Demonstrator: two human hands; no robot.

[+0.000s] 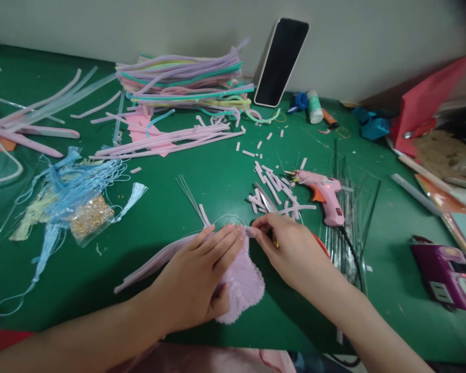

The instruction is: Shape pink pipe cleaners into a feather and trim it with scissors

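My left hand point(202, 274) lies over a lilac pipe-cleaner craft piece point(252, 287), fan-shaped with a beaded-looking edge. Its fingers are held together and press the piece at its top, with the thumb bent in. A bundle of long lilac pipe cleaners point(147, 267) and several thin wires point(190, 194) stick out past this hand. At the top right corner of the piece, my right hand point(287, 243) pinches a short lilac pipe-cleaner end point(251, 231). Scissors point(266, 199) lie partly beneath the right hand, blades showing, among cut lilac bits point(272, 181).
Right of the hands lie a pink glue gun point(326, 191), dark wires point(344, 259) and a purple box-like item point(446, 274). Blue tassels point(66, 181) and a bag of gold beads point(91, 217) are left. Behind stand pipe-cleaner bundles point(182, 77) and a leaning phone point(281, 62).
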